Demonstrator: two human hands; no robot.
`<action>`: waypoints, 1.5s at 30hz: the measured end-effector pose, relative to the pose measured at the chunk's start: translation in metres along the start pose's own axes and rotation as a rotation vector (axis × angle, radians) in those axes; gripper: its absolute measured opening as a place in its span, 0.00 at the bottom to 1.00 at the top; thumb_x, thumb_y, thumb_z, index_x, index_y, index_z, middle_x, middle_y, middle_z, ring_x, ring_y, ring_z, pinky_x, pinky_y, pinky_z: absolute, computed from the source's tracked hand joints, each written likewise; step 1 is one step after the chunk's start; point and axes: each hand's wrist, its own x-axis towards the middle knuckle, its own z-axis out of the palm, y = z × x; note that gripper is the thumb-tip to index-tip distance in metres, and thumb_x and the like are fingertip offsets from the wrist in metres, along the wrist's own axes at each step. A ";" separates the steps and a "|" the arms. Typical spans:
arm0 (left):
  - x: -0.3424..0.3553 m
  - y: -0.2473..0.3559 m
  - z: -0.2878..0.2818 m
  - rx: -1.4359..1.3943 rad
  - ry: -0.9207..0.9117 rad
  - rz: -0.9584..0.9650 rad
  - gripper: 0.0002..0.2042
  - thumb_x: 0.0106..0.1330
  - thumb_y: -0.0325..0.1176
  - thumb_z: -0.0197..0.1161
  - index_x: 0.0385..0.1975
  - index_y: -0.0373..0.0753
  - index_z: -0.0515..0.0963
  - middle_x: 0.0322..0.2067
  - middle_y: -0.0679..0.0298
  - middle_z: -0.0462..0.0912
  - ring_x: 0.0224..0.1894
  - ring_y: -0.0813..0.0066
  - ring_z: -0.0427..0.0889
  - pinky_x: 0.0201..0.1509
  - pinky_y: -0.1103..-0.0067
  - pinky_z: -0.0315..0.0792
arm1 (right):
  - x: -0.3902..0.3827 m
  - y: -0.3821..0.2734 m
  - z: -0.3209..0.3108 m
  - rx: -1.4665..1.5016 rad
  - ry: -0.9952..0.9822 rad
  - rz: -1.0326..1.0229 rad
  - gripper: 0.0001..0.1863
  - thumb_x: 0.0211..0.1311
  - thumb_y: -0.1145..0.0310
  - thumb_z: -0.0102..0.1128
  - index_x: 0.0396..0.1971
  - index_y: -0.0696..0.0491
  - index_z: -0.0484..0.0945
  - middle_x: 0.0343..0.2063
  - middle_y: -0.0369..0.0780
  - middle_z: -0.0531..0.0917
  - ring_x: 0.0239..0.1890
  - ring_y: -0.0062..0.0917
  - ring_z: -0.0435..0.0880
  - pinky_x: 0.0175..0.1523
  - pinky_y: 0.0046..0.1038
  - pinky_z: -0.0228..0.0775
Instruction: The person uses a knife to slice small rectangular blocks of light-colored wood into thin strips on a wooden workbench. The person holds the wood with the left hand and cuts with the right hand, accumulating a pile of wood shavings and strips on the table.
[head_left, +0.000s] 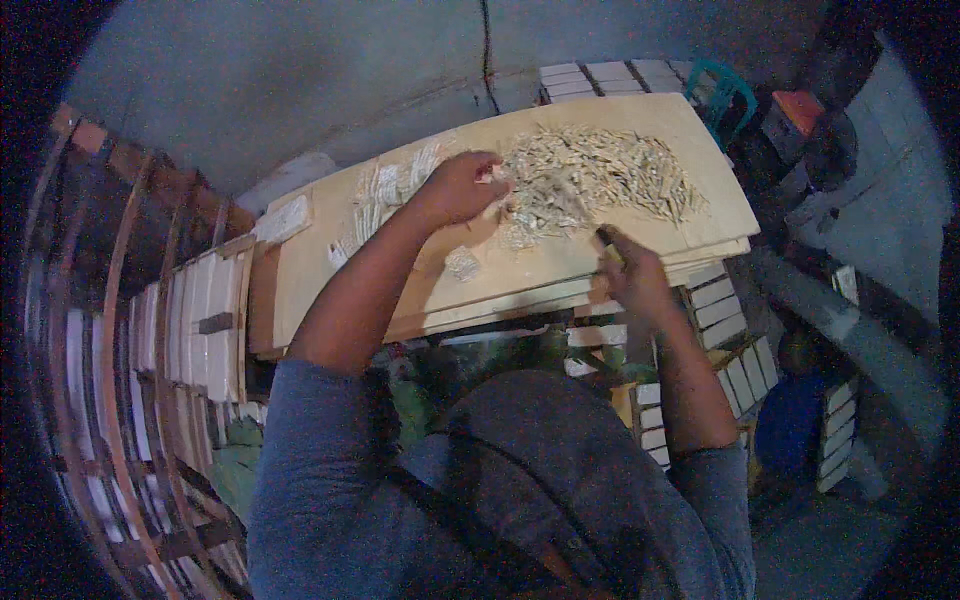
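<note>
Here we are, left hand (462, 190) with fingers curled at the left side of the heap of pale pieces (630, 170), pinching one or not, we can't tell; our right hand (635, 270) is wrapped round a short yellowish object (614, 254) by the pale board's (732, 208) near edge. Open wood gives us room at the right corners.

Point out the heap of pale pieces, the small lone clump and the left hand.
Heap of pale pieces (622, 172), head view: its middle.
Small lone clump (463, 265), head view: its centre.
Left hand (464, 188), head view: back of the hand.
</note>
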 end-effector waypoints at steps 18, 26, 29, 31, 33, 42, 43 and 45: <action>-0.136 -0.069 0.065 -0.111 0.104 0.000 0.44 0.56 0.32 0.74 0.75 0.37 0.61 0.55 0.40 0.80 0.59 0.40 0.78 0.66 0.57 0.73 | -0.019 -0.059 0.033 -0.141 -0.203 0.101 0.23 0.71 0.67 0.63 0.65 0.52 0.78 0.56 0.51 0.86 0.59 0.46 0.86 0.62 0.41 0.79; -0.126 -0.065 0.081 -0.107 0.107 0.033 0.44 0.57 0.34 0.76 0.75 0.36 0.62 0.67 0.43 0.73 0.66 0.43 0.76 0.72 0.60 0.69 | -0.014 -0.090 0.023 -0.088 -0.076 0.142 0.26 0.73 0.69 0.60 0.69 0.52 0.74 0.54 0.53 0.87 0.55 0.45 0.88 0.59 0.39 0.80; -0.125 -0.051 0.072 -0.175 0.079 -0.031 0.43 0.56 0.35 0.77 0.73 0.35 0.63 0.62 0.41 0.77 0.62 0.42 0.78 0.69 0.59 0.71 | -0.051 -0.085 0.064 -0.137 -0.099 0.091 0.26 0.72 0.71 0.60 0.69 0.51 0.74 0.46 0.52 0.88 0.44 0.41 0.91 0.49 0.38 0.82; -0.130 -0.039 0.059 -0.200 0.018 -0.104 0.43 0.56 0.36 0.77 0.71 0.33 0.63 0.55 0.39 0.79 0.59 0.39 0.78 0.65 0.57 0.74 | -0.056 -0.093 0.079 -0.109 -0.106 0.057 0.26 0.71 0.72 0.60 0.69 0.51 0.74 0.44 0.52 0.89 0.41 0.41 0.91 0.46 0.39 0.82; -0.131 -0.051 0.071 -0.179 0.082 -0.046 0.43 0.55 0.36 0.77 0.70 0.33 0.63 0.55 0.39 0.80 0.58 0.38 0.78 0.64 0.57 0.74 | -0.052 -0.107 0.080 -0.089 -0.133 0.030 0.26 0.71 0.71 0.59 0.69 0.51 0.74 0.46 0.53 0.88 0.46 0.46 0.90 0.49 0.43 0.82; -0.131 -0.045 0.071 0.112 0.405 0.427 0.15 0.61 0.30 0.71 0.46 0.37 0.80 0.45 0.53 0.83 0.48 0.50 0.82 0.53 0.61 0.79 | -0.039 -0.134 0.078 -0.178 -0.134 -0.004 0.26 0.72 0.70 0.59 0.69 0.49 0.73 0.46 0.52 0.86 0.43 0.48 0.89 0.48 0.45 0.82; -0.130 -0.044 0.071 0.124 0.397 0.446 0.11 0.61 0.29 0.70 0.42 0.37 0.81 0.44 0.54 0.83 0.47 0.52 0.82 0.52 0.62 0.79 | -0.036 -0.134 0.084 -0.168 -0.146 -0.012 0.26 0.72 0.70 0.59 0.69 0.49 0.72 0.45 0.51 0.86 0.42 0.49 0.89 0.47 0.45 0.82; -0.127 -0.044 0.071 0.137 0.366 0.422 0.09 0.63 0.29 0.69 0.42 0.38 0.82 0.43 0.55 0.84 0.45 0.50 0.82 0.52 0.62 0.79 | -0.028 -0.128 0.097 -0.152 -0.161 -0.031 0.27 0.71 0.69 0.59 0.70 0.48 0.72 0.43 0.50 0.86 0.39 0.50 0.89 0.44 0.46 0.82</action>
